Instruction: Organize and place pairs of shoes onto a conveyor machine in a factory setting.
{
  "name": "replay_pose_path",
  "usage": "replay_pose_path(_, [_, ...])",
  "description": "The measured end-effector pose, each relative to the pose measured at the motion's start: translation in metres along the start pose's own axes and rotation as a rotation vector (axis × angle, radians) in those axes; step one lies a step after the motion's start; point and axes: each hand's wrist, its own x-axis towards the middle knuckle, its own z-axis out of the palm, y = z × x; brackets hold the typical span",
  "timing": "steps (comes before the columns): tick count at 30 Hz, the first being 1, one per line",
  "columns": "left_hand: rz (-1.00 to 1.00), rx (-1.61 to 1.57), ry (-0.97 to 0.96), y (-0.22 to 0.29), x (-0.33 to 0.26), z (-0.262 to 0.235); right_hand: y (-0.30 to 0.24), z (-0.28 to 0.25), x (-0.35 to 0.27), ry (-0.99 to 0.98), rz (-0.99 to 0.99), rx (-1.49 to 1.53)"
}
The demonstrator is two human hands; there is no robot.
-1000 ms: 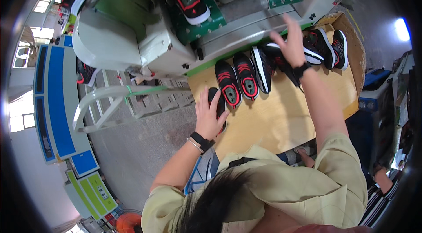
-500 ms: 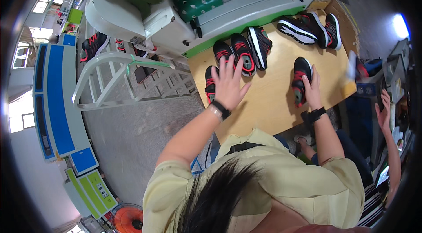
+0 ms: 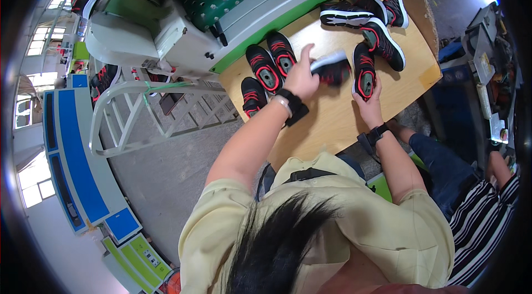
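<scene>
My left hand (image 3: 302, 80) is closed on the heel-side end of a black and red sneaker (image 3: 334, 72), smeared by motion, its white sole tilted up over the table. My right hand (image 3: 370, 110) grips the near end of another sneaker (image 3: 363, 67), which rests upright with its opening toward me. Left of my left hand stand three more sneakers: one (image 3: 253, 95) at the near left, one (image 3: 264, 70) beside it and one (image 3: 281, 53) farther back. Just beyond the right-hand shoe, a sneaker (image 3: 383, 45) leans with its white sole outward.
Several sneakers (image 3: 348, 14) lie at the table's far right, beside a cardboard edge (image 3: 418, 3). A machine with a green belt (image 3: 213, 3) borders the far side and carries a shoe. A white metal rack (image 3: 119, 103) stands left. A person in a striped top (image 3: 482, 222) is at right.
My left hand has moved right and taken the sneaker that stood on its side. Another sneaker now lies beyond my right hand's shoe. The view has shifted, and the co-worker's raised arm has lowered.
</scene>
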Motion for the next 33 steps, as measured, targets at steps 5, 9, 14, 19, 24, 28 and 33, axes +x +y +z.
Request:
replay_pose_path(5, [0.035,-0.157,-0.441,-0.016,-0.051,-0.012,-0.004,-0.006,0.016,0.039,0.056,0.007])
replay_pose_path(9, [-0.17,-0.069,-0.615,-0.053,-0.044,-0.037,-0.029,-0.009,0.02,-0.13,0.077,-0.083])
replay_pose_path(14, [-0.069,0.012,-0.31,-0.07,-0.051,-0.012,-0.059,0.003,-0.006,-0.897,-0.095,-0.082])
replay_pose_path(19, [0.089,0.381,0.257,-0.042,-0.112,0.007,-0.085,-0.024,0.079,-0.006,-0.106,-0.09])
replay_pose_path(24, [-0.244,0.36,0.084,-0.042,-0.155,0.001,-0.01,-0.07,0.108,-0.084,-0.224,-0.549])
replay_pose_path(28, [-0.266,-0.121,0.012,-0.098,-0.185,0.031,-0.024,-0.064,0.099,-0.163,-0.04,-0.492])
replay_pose_path(33, [-0.51,-0.851,-0.122,-0.063,-0.157,0.014,-0.026,-0.074,0.092,-0.008,-0.251,-0.377])
